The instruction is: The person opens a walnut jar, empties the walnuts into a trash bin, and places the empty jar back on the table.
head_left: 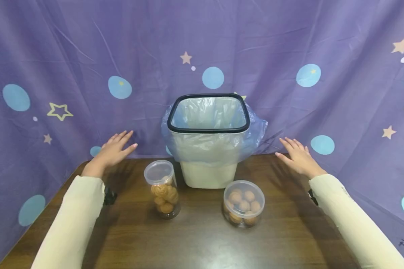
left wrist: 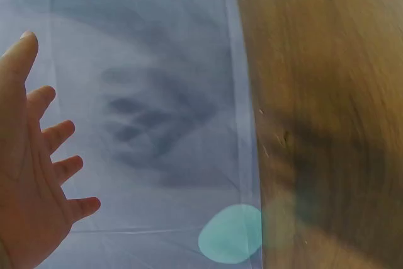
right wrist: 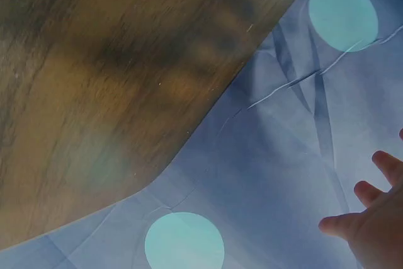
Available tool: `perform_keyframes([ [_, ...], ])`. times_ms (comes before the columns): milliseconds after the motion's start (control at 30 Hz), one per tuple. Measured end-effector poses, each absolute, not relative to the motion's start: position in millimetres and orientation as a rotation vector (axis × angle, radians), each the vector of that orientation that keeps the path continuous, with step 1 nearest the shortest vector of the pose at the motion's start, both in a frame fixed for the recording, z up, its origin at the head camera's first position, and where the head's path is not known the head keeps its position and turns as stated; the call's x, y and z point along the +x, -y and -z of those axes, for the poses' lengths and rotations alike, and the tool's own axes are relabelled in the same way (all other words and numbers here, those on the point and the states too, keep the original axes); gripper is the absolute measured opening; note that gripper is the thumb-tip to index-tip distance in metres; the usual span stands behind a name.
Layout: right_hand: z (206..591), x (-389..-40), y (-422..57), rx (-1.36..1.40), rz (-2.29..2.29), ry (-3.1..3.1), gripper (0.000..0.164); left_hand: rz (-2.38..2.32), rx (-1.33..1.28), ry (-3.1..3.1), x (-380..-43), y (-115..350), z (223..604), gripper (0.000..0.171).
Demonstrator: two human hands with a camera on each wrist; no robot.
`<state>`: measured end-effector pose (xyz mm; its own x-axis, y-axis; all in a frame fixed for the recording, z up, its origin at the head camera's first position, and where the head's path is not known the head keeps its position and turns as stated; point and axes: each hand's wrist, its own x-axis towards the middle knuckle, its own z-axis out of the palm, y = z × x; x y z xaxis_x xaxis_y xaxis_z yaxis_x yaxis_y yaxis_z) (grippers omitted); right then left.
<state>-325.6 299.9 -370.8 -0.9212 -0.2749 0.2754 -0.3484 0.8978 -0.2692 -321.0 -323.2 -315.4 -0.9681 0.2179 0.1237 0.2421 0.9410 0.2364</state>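
Note:
My left hand (head_left: 112,152) is raised over the table's left side, fingers spread and holding nothing. In the left wrist view the same hand (left wrist: 31,174) shows its palm and separated fingers. On the other side, my right hand (head_left: 299,158) hovers with its fingers extended, also without anything in it. Part of that hand (right wrist: 378,218) shows at the right wrist view's lower right. Between the hands stand a tall lidded jar of cookies (head_left: 165,194), closer to the left hand, and a low round lidded tub of cookies (head_left: 244,203), closer to the right.
Behind the containers a cream bin (head_left: 208,175) stands upright, with a black rim ring (head_left: 208,130) and a translucent blue bag (head_left: 256,127) folded over its sides. The brown wooden table (head_left: 202,243) reaches back to a purple curtain (head_left: 256,45) with stars and dots.

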Motion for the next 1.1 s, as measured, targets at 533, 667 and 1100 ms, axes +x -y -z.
perform_keyframes([
  [533,379.3,-293.1,-286.1,0.784,-0.713,2.624,0.055,0.922,-0.541,2.727,-292.4,301.0,297.9,0.059],
  [667,382.9,-285.4,-280.6,0.833,-0.747,2.603,0.054,0.972,-0.566,2.675,-283.5,290.6,291.9,0.056],
  [1100,385.7,-269.8,-266.1,0.925,-0.777,2.561,0.056,1.194,-0.729,2.524,-259.0,256.6,278.0,0.05],
])
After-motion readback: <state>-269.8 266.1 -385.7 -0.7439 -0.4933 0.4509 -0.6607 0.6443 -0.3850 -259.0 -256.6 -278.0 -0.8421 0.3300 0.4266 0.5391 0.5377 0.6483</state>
